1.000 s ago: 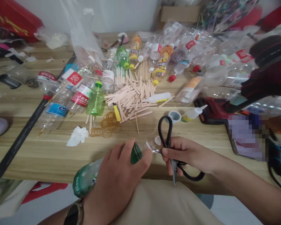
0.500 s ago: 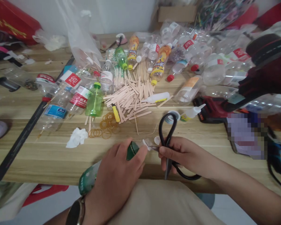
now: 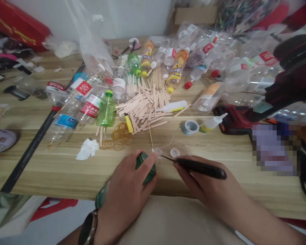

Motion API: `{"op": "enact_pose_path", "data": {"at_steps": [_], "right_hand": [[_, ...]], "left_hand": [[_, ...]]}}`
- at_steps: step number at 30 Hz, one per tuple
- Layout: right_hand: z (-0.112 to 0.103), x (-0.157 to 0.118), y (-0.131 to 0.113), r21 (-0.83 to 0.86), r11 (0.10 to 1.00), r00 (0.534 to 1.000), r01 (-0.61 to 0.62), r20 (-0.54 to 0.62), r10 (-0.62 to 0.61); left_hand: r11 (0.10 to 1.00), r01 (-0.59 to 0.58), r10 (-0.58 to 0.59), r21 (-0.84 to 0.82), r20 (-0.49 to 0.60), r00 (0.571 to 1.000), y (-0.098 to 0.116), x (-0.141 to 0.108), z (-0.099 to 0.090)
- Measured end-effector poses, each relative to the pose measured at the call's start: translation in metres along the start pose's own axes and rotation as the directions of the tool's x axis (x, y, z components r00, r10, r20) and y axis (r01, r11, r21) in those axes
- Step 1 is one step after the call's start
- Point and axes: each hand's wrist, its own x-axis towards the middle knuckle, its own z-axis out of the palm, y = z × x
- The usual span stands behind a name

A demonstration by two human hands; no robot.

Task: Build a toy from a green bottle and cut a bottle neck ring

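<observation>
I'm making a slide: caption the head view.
Left hand holding a green-labelled bottle, right hand holding black-handled scissors near its neck.

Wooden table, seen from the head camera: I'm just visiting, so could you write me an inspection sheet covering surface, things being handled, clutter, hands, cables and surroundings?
Surface: wooden table, a dark strip crossing its left part.
Things being handled: green-labelled bottle; black-handled scissors, seen edge-on, tip near the bottle's clear neck, contact unclear.
Clutter: wooden sticks, rubber bands, crumpled tissue, many plastic bottles.
Hands: left hand grips the bottle; right hand holds the scissors.
Cables: a dark, cord-like curve at the right edge, too blurred to identify.
Surroundings: pale wall and cardboard box behind.
</observation>
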Motion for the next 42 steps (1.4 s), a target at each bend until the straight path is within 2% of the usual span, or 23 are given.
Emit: {"op": "enact_pose_path", "data": {"at_steps": [8, 13, 20, 27, 31, 35, 38, 42], "right_hand": [[-0.007, -0.004, -0.005, -0.106, 0.980, 0.985, 0.169, 0.041, -0.165], [-0.006, -0.004, -0.006, -0.133, 0.979, 0.988, 0.154, 0.046, -0.149], [-0.007, 0.000, -0.009, -0.198, 0.964, 0.983, 0.177, -0.021, -0.184], [-0.009, -0.001, -0.012, -0.184, 0.966, 0.983, 0.181, -0.001, -0.184], [-0.016, -0.001, -0.009, -0.109, 0.975, 0.977, 0.195, 0.104, -0.184], [-0.026, 0.001, -0.010, -0.019, 0.978, 0.953, 0.208, 0.229, -0.198], [-0.027, 0.001, -0.015, -0.069, 0.965, 0.945, 0.254, 0.228, -0.233], [-0.017, -0.006, -0.023, -0.179, 0.946, 0.953, 0.269, 0.190, -0.235]], "left_hand": [[0.997, 0.041, -0.042, -0.071, -0.013, 0.999, -0.001, -0.001, 0.000], [0.995, 0.062, -0.063, -0.078, -0.004, 0.998, 0.000, -0.001, -0.002], [0.993, 0.078, -0.077, -0.089, 0.013, 0.997, 0.003, -0.002, -0.003], [0.983, 0.178, -0.178, -0.037, 0.006, 0.984, 0.006, -0.002, -0.004], [0.985, 0.167, -0.167, -0.033, 0.012, 0.986, 0.008, -0.002, -0.005], [0.990, 0.143, -0.143, 0.009, -0.006, 0.990, 0.010, -0.005, -0.004], [0.991, 0.130, -0.130, 0.038, -0.015, 0.991, 0.012, -0.009, -0.003], [0.989, 0.138, -0.138, 0.059, -0.002, 0.990, 0.013, -0.013, 0.000]]}}
